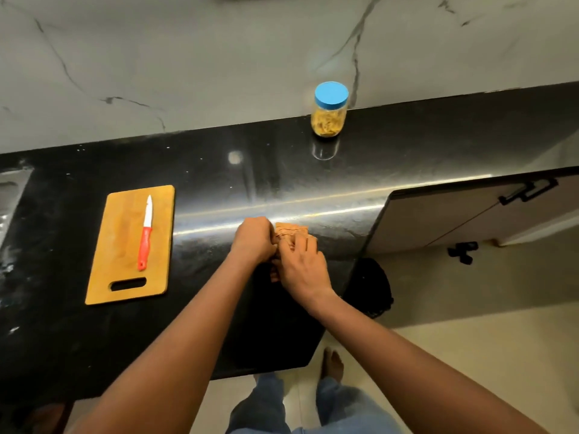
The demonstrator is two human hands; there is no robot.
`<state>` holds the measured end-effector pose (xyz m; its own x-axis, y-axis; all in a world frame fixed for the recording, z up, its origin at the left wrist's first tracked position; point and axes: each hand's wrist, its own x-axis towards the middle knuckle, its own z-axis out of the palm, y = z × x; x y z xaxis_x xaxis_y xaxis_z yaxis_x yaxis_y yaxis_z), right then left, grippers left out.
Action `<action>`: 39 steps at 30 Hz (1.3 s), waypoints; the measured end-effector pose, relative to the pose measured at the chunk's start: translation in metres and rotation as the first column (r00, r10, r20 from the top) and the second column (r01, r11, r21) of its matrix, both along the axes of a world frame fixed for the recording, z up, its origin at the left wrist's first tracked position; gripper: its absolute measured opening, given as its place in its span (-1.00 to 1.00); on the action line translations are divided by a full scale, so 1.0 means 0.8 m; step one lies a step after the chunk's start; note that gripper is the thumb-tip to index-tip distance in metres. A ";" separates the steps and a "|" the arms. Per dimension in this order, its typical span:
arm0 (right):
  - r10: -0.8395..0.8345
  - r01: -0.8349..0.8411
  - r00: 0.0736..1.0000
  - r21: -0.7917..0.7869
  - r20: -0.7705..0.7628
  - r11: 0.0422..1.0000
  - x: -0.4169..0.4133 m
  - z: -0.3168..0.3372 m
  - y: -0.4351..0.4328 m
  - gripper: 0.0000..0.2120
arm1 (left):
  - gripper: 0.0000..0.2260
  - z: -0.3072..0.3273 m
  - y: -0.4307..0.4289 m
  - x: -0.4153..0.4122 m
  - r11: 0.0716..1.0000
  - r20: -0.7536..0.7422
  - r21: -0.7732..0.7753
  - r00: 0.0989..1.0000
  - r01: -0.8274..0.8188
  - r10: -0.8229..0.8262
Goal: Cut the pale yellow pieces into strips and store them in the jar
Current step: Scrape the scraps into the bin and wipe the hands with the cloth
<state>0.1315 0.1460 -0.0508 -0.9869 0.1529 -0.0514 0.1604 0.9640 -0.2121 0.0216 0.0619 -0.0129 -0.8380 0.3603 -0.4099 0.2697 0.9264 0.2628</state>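
Note:
A clear jar (329, 120) with a blue lid (331, 93) on it stands at the back of the black counter, filled with pale yellow strips. My left hand (253, 242) and my right hand (302, 267) meet near the counter's front edge, both gripping a small brown folded cloth (289, 229) that peeks out above my fingers. A wooden cutting board (119, 245) lies to the left with a red-handled knife (144, 242) resting on it, blade pointing away. No loose pale yellow pieces are visible on the board.
A steel sink edge (12, 189) shows at far left. To the right the counter (282, 170) ends at a cabinet door (470, 211) with a black handle. A dark bin (372, 286) sits on the floor below. A marble wall rises behind.

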 end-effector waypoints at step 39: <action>0.225 -0.225 0.974 -0.188 -0.023 0.956 -0.001 0.044 -0.081 -0.53 | -0.93 0.081 -0.099 0.006 0.986 0.200 -0.167 0.980 0.028 0.006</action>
<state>0.1306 0.0809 -0.0154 -0.9948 -0.0852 -0.0560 -0.0565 0.9176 -0.3935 0.0266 -0.0170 0.0515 -0.7302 0.2803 -0.6232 0.2378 0.9592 0.1528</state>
